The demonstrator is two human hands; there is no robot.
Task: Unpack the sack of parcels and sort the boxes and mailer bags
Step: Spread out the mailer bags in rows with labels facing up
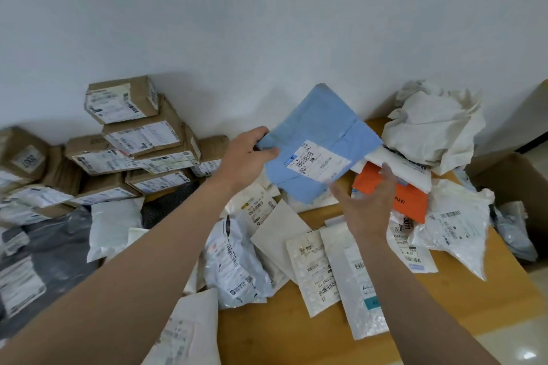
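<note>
My left hand (247,157) grips the left edge of a light blue mailer bag (317,127) with a white shipping label, held tilted above the table. My right hand (367,204) hovers open just below the bag's lower right corner, fingers spread and slightly blurred, touching nothing that I can make out. The crumpled white sack (436,127) lies at the back right against the wall. Brown cardboard boxes (139,139) are stacked at the back left. White and grey mailer bags (234,261) lie spread under my arms.
An orange mailer (412,201) and several white mailers sit on the wooden table (296,332) to the right. Dark grey mailer bags (53,252) pile at the left. A brown carton (513,175) stands beside the table's right edge. A white wall runs behind everything.
</note>
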